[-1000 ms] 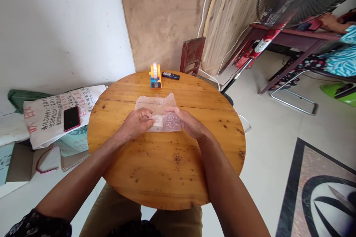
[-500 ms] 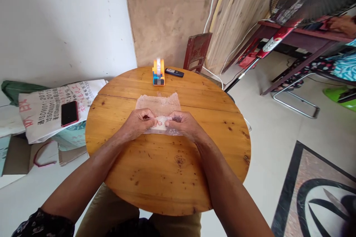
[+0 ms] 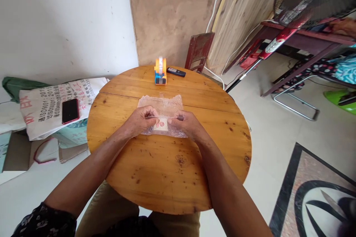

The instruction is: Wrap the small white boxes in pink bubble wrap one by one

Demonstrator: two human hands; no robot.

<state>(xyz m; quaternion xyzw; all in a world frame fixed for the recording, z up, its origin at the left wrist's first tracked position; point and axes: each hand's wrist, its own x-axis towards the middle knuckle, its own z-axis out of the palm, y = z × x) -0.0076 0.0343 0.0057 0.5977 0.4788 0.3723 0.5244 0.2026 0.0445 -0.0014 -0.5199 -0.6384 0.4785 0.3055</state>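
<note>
A sheet of clear bubble wrap (image 3: 164,103) lies on the round wooden table (image 3: 155,170) in front of me. On its near part sits a small flat cream-coloured packet (image 3: 160,124) with red print. My left hand (image 3: 144,119) pinches the bubble wrap at the packet's left, thumb against fingers. At the packet's right my right hand (image 3: 185,122) pinches the same sheet. A short strip of clear tape (image 3: 161,95) shows at the sheet's far edge. The fingers hide parts of the wrap.
An orange and blue tape dispenser (image 3: 160,71) stands at the table's far side, beside a dark remote-like object (image 3: 176,72). Left of the table, a phone (image 3: 70,111) lies on printed sacks (image 3: 55,98). A wooden chair (image 3: 198,50) stands behind; a fan (image 3: 278,42) is at right.
Both hands have drawn slightly apart, and more of the packet's printed face shows between them. The near fold of bubble wrap sits differently over it. The view has shifted a little.
</note>
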